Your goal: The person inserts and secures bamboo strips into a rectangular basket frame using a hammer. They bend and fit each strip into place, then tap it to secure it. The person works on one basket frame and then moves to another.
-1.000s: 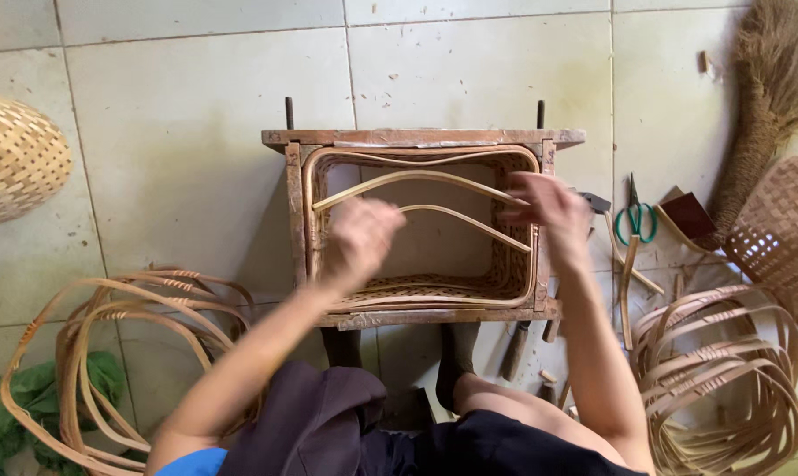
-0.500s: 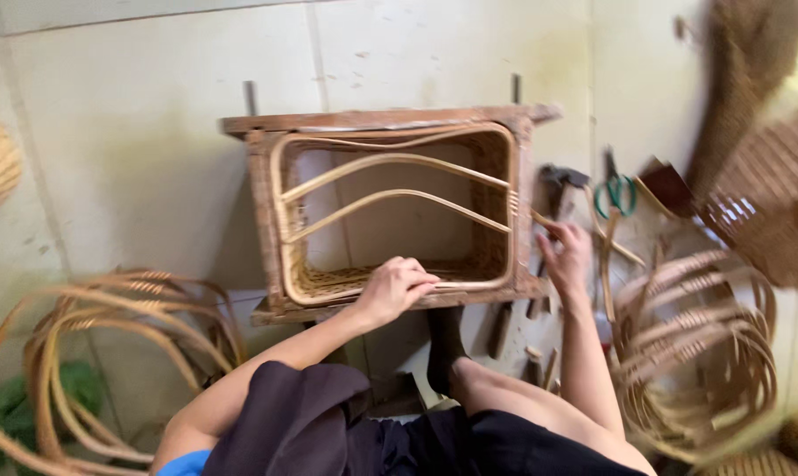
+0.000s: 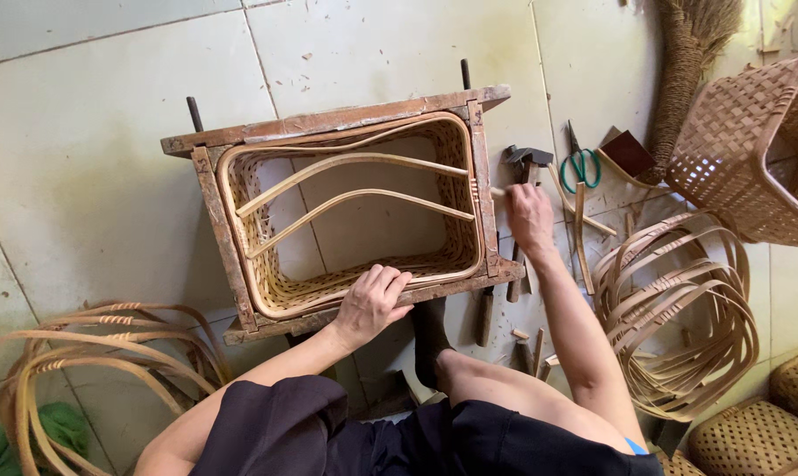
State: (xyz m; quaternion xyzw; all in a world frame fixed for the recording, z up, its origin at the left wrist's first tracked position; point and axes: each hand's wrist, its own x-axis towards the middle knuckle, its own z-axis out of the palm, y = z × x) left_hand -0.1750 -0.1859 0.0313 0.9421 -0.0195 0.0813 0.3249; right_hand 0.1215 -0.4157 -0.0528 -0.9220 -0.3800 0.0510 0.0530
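A woven cane basket (image 3: 280,286) sits inside a rectangular wooden frame (image 3: 209,203) on the tiled floor. Two curved cane strips (image 3: 363,196) span its opening. My left hand (image 3: 372,300) lies on the near side, with its fingers curled over the basket's rim. My right hand (image 3: 529,216) is just outside the frame's right side. It is closed over the handle of a hammer (image 3: 527,159), whose metal head lies beyond my fingers.
Green-handled scissors (image 3: 580,167) and loose cane sticks (image 3: 580,225) lie right of the hammer. Bundles of cane hoops rest at the right (image 3: 681,308) and the lower left (image 3: 81,353). A large woven basket (image 3: 742,141) and a broom (image 3: 685,62) stand at the upper right.
Both hands left the curved strips inside the basket. My left hand came down onto the near rim, and my right hand moved out to the hammer. The camera swung slightly.
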